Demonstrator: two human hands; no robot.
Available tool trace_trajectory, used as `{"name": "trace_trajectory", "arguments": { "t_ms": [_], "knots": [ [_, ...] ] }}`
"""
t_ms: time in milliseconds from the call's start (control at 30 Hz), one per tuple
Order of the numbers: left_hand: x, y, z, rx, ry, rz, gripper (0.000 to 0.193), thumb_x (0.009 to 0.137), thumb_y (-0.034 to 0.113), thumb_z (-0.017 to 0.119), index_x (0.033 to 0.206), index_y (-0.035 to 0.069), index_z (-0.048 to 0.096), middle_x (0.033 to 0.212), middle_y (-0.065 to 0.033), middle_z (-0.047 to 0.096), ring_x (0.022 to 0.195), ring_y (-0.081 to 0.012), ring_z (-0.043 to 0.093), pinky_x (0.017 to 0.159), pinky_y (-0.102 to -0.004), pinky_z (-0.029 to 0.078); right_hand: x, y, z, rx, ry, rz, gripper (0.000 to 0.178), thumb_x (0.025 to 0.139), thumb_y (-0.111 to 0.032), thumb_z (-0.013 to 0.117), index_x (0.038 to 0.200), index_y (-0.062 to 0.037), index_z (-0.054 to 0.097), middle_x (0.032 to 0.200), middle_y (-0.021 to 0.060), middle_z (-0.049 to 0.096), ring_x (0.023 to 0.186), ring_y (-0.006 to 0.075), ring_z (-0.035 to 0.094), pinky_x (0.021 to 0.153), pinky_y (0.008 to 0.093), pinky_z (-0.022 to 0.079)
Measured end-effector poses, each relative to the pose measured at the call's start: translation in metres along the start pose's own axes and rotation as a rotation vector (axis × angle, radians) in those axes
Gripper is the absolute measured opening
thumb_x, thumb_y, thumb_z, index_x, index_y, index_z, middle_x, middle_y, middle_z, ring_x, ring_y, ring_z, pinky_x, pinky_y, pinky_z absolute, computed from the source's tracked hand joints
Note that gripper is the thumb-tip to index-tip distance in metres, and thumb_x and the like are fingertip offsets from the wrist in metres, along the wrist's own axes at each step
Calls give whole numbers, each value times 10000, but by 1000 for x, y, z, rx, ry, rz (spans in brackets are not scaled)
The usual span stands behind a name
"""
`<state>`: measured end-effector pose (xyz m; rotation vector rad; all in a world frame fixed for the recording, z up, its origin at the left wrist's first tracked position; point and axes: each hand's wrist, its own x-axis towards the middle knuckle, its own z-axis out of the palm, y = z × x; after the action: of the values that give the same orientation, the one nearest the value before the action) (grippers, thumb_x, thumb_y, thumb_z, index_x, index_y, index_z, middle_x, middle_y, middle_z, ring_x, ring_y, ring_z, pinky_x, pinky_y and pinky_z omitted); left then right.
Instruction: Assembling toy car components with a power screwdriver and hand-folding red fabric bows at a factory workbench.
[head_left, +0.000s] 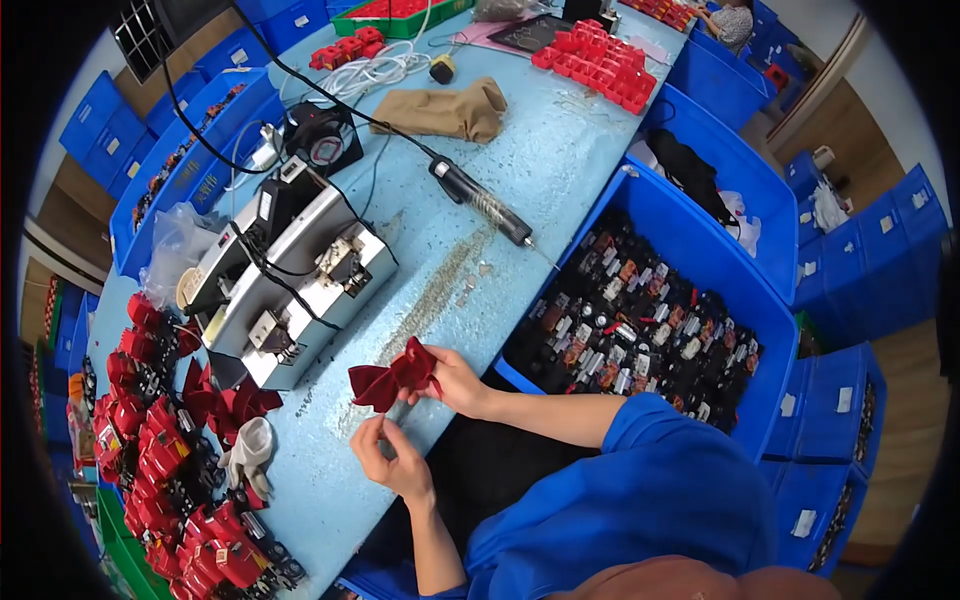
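Observation:
My right hand (458, 384) is closed on a dark red bow-shaped piece (395, 376), holding it over the front edge of the table. Just below it is my left hand (393, 464), its thumb and forefinger brought close together near the piece's lower edge. Whatever sits between those fingertips, if anything, is too small to name. More dark red pieces (228, 402) of the same look lie at the left, beside a greyish work glove (250, 452). A corded electric screwdriver (482, 202) hangs by its cable above the table.
A two-part white-fronted machine (300, 275) stands left of centre. Red toy-like assemblies (160, 445) crowd the table's left end. At right, a blue bin (650, 300) holds many small motor-like parts. Brown cloth (445, 108) and red plastic trays (597, 65) lie farther back.

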<state>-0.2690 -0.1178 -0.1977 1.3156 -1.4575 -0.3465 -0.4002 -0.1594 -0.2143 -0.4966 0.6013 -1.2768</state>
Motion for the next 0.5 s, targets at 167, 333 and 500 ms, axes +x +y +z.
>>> {"name": "trace_trajectory", "arguments": {
  "t_ms": [167, 333, 500],
  "knots": [
    [0, 0, 6, -3, -161, -47, 56, 788, 4, 566, 838, -6, 589, 811, -93, 548, 757, -188, 528, 653, -283, 415, -4, 1, 1, 22, 53, 2, 258, 928, -106, 296, 1020, 10, 508, 837, 126, 603, 712, 172, 600, 618, 288, 490],
    [0, 3, -5, 139, -206, 112, 78, 733, -8, 574, 807, 15, 591, 796, -130, 562, 743, -284, 507, 684, -362, 399, -5, 20, -3, 139, 11, 1, 386, 936, -309, 342, 1017, 18, 530, 875, 136, 618, 754, 201, 612, 654, 306, 487],
    [5, 2, 6, 151, -214, 104, 116, 713, -11, 582, 823, 22, 592, 795, -119, 560, 760, -287, 507, 688, -357, 399, 0, 12, -13, 84, -22, -82, 391, 933, -318, 337, 1078, 4, 505, 887, 113, 601, 729, 185, 586, 640, 311, 461]
  ]
}}
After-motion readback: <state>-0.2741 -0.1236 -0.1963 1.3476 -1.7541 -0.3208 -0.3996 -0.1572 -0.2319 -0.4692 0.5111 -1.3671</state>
